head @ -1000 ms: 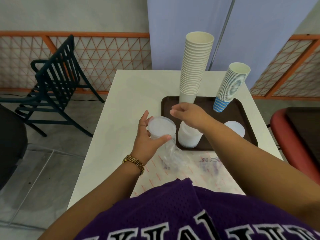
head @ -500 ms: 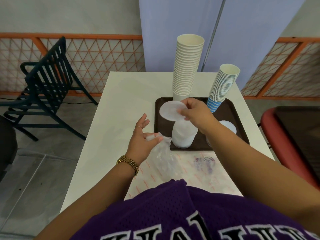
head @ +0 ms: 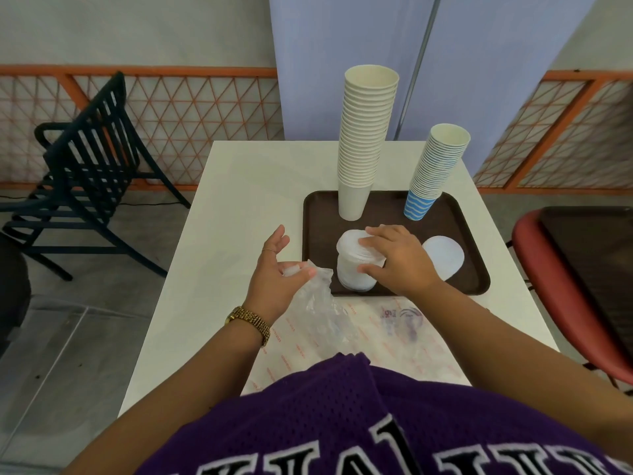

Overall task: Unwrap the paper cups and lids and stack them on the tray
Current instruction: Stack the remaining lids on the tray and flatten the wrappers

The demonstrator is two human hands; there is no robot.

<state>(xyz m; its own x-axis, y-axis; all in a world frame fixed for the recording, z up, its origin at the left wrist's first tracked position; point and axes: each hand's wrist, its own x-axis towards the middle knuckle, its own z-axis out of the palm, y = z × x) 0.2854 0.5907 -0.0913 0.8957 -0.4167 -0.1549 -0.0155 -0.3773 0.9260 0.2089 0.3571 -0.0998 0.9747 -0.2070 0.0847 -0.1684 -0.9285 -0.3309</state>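
Clear wrapper pinched by left hand; right hand grips lid stack on tray.

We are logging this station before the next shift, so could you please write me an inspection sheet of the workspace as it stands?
Surface: white table carrying a brown tray.
Job's things: tall white cup stack, blue-striped cup stack, a stack of lids and a second lid pile, all on the tray.
Clutter: clear plastic wrapper and printed wrapping sheet on the table's near edge.
Grippers: left hand holds the wrapper; right hand grips the lid stack.
Cables: a dark cable on the floor by the chair.
Surroundings: dark slatted chair, orange lattice fence, red seat.
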